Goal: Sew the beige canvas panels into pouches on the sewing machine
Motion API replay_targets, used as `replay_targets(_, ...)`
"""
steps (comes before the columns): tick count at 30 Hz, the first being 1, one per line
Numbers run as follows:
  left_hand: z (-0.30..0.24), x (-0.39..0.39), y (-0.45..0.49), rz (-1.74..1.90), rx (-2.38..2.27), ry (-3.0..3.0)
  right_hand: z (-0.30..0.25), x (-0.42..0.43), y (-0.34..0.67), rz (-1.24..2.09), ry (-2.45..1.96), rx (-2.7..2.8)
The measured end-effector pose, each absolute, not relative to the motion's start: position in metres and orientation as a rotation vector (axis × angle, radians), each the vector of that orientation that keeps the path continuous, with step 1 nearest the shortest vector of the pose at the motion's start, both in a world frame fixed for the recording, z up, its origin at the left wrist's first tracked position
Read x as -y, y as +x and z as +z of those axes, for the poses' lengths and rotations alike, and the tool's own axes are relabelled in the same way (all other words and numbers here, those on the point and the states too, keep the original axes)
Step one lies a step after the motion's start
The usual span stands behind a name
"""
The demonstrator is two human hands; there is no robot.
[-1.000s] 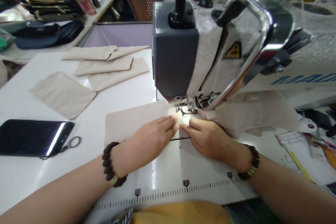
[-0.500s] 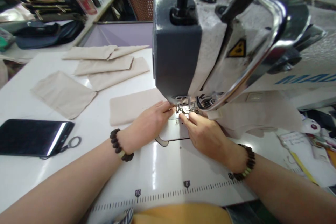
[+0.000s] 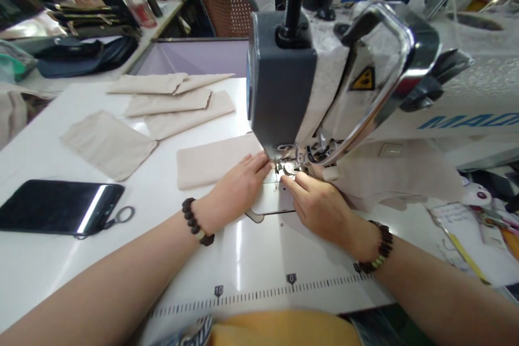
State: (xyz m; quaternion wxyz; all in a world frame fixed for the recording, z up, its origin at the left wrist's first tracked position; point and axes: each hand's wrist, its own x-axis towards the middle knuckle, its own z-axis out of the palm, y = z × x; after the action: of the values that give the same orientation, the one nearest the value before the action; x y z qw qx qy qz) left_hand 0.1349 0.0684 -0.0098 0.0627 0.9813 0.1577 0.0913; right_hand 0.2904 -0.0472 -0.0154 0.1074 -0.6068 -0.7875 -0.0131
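Observation:
A beige fabric piece lies flat on the white table, its right end under the presser foot of the sewing machine. My left hand rests on the fabric, fingers together and flat, fingertips right beside the needle. My right hand sits on the other side of the foot, fingers curled and pinching at the fabric edge by the needle plate. More beige cloth is bunched under the machine arm to the right. Both wrists wear dark bead bracelets.
Several beige fabric pieces lie at the back left. A black phone and small scissors sit at the left. A ruler strip runs along the table's front edge. Papers and clutter lie right. A person sits behind a chair.
The fabric has fed away from me under the presser foot, and both hands have followed it forward to the needle. The bare needle plate now shows in front of my hands.

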Motion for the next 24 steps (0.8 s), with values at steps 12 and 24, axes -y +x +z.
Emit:
replay_targets(12,0.013,0.005,0.056,-0.114,-0.359,3.281,-0.011,0.058,0.305,0.042,-1.475,2.35)
replay_targets(24,0.004,0.023,0.037,-0.071,-0.349,3.179,-0.01,0.063,0.305,0.028,-1.24,2.537)
